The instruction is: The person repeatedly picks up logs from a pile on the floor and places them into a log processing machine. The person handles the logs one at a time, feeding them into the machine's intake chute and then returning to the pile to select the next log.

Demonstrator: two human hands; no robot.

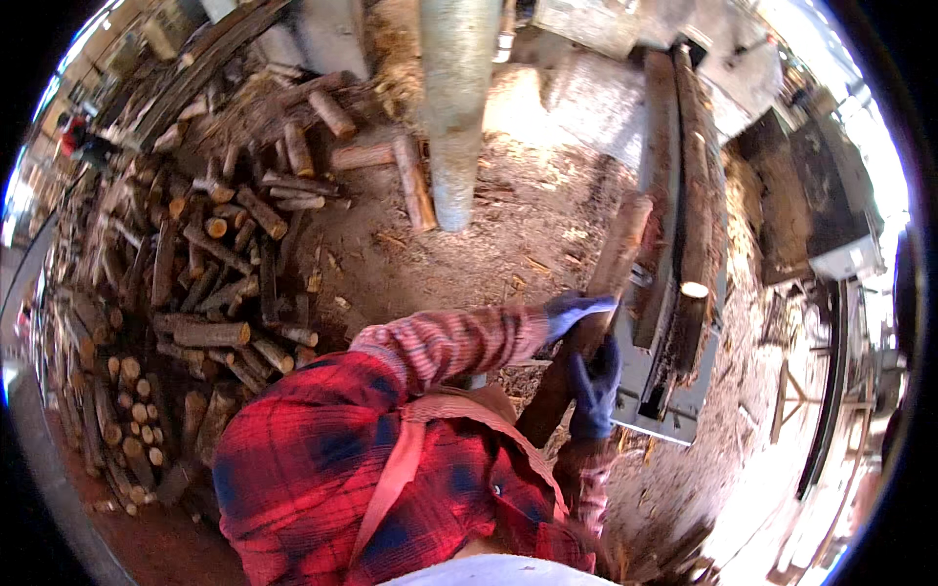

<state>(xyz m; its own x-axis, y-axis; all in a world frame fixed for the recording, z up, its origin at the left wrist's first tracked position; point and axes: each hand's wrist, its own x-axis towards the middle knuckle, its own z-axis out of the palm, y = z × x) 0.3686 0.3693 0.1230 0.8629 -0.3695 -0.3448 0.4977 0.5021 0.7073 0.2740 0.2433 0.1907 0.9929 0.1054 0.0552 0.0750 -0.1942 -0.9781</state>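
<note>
A long bark-covered log [618,246] lies slantwise in front of me, with its far end beside a metal machine bed [657,422]. My left hand [575,313], in a blue-grey glove, is closed on the log around its middle. Nearer my body, my right hand [598,383], in a similar glove, grips the log from its right side. The near end of the log runs down beside my red plaid sleeve and apron strap, where it is partly hidden. Another long log [695,186] rests lengthwise on the bed, just right of the held one.
A big heap of cut logs [210,334] fills the left side. A thick round post [454,107] stands ahead, with a short log [413,184] leaning at its foot. Bark scraps cover the ground [391,278]. A dark boxy machine [806,195] stands at right.
</note>
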